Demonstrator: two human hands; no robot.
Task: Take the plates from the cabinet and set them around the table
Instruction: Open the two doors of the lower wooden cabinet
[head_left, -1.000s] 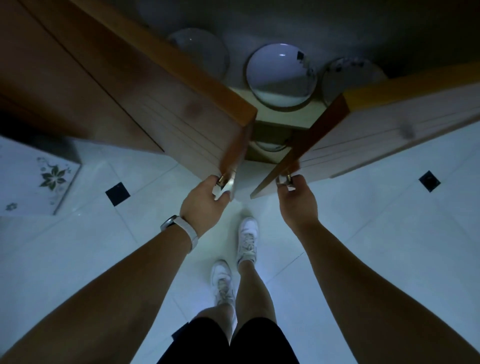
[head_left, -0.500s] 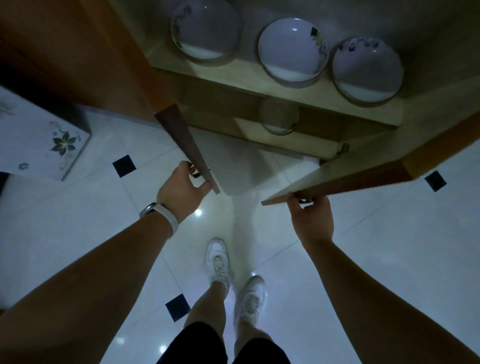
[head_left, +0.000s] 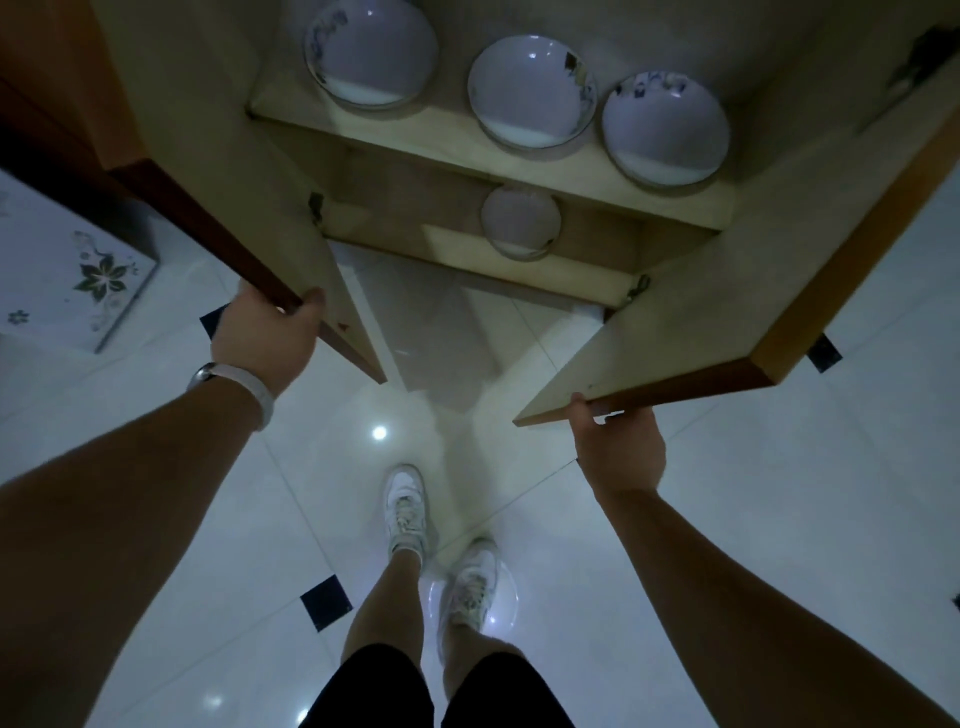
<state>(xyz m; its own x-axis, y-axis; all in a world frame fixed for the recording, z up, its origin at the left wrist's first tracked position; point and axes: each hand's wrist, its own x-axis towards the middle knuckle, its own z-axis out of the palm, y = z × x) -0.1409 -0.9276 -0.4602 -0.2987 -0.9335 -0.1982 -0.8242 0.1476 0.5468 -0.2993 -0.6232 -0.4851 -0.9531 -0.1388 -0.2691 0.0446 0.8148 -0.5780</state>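
A wooden cabinet stands open in front of me. On its upper shelf (head_left: 467, 137) sit three white plates with dark patterns: a left plate (head_left: 371, 52), a middle plate (head_left: 530, 91) and a right plate (head_left: 665, 127). A smaller white plate (head_left: 520, 221) rests on the lower shelf. My left hand (head_left: 265, 332) grips the lower edge of the left door (head_left: 208, 171), thumb curled over it. My right hand (head_left: 618, 447) holds the lower edge of the right door (head_left: 769, 291), its fingers hidden behind the wood.
Glossy white floor tiles (head_left: 779, 493) with small black insets spread below. A white panel with a flower print (head_left: 83, 280) stands at the left. My legs and white shoes (head_left: 408, 506) are under the doors. Both doors swing out to either side of me.
Both doors have swung wide open, uncovering the shelves and all the plates. My hands moved apart with the door edges, and I stepped back slightly.
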